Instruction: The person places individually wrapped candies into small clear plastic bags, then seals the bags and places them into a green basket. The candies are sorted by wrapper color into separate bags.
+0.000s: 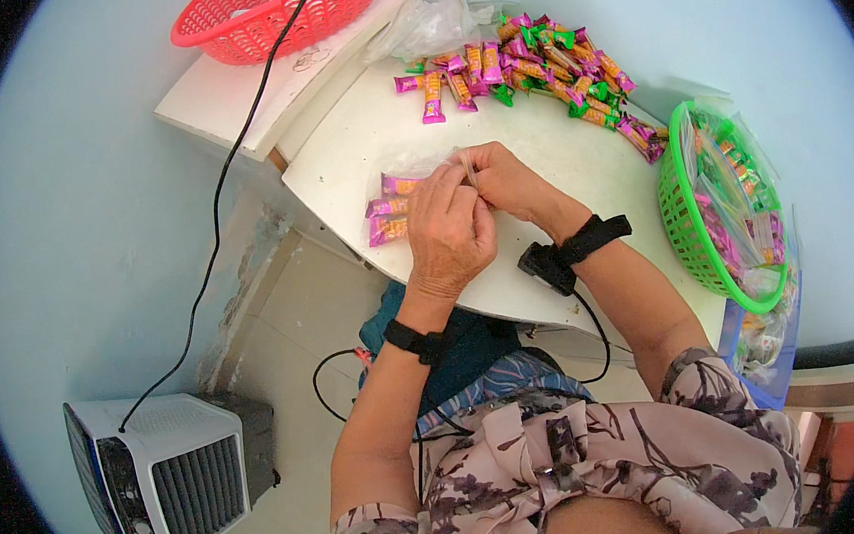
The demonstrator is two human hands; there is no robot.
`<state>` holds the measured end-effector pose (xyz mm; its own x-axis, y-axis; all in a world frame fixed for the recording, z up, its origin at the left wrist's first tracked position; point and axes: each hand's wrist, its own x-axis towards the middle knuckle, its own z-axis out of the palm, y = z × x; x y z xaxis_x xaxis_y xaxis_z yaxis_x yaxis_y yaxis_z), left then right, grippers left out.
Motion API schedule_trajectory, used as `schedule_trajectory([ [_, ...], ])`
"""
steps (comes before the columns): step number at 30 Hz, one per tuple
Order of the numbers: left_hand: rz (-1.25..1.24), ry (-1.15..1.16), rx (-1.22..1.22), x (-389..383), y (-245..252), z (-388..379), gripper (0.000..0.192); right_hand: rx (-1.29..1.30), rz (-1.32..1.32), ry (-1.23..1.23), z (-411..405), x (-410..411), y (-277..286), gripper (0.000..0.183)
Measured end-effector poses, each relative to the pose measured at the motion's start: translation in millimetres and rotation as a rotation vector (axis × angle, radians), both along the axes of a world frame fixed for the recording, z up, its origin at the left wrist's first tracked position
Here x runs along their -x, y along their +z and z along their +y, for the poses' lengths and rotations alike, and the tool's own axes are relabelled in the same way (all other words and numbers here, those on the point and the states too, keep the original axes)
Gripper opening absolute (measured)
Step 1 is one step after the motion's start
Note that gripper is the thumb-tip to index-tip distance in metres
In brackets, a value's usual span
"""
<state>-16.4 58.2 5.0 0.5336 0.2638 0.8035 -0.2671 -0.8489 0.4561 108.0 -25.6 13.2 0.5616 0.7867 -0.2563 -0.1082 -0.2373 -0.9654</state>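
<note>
A clear plastic bag (419, 168) lies on the white table, with several purple-and-orange wrapped snack bars (386, 208) showing inside it. My left hand (448, 224) lies over part of the bag, its fingers at the bag's open-looking edge. Close beside it, my right hand (501, 178) pinches that edge between thumb and fingers. Both hands meet at the bag's right end, and the left hand hides some of the bars. Whether the bag's mouth is sealed cannot be made out.
Loose wrapped bars (546, 62) are heaped at the table's (356, 137) back. Empty-looking clear bags (438, 21) lie beside a red basket (250, 29). At right stands a green basket (683, 224) of filled bags, above a blue bin (782, 382). An air cooler (195, 473) with a cord stands lower left.
</note>
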Motion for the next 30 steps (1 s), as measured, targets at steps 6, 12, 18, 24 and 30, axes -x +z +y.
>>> schedule_trajectory([
  [6, 0.046, -0.034, 0.051, 1, 0, -1, 0.014, 0.036, -0.302, -0.1, 4, 0, -10, 0.006],
  [12, 0.044, -0.028, 0.016, 2, -1, 1, 0.014, 0.147, -0.323, 0.044, -15, -19, 32, 0.004],
  [18, 0.026, -0.032, -0.002, 2, 3, 0, 0.013, 0.186, -0.98, -0.205, -23, -63, 58, 0.021],
  [24, 0.045, -0.117, -0.069, 4, 9, -2, 0.014, 0.435, -1.663, -0.199, 0, -86, 21, 0.041],
  [30, 0.053, -0.254, -0.105, 7, 9, -3, 0.015, 0.457, -1.719, -0.304, 8, -94, 0, 0.032],
])
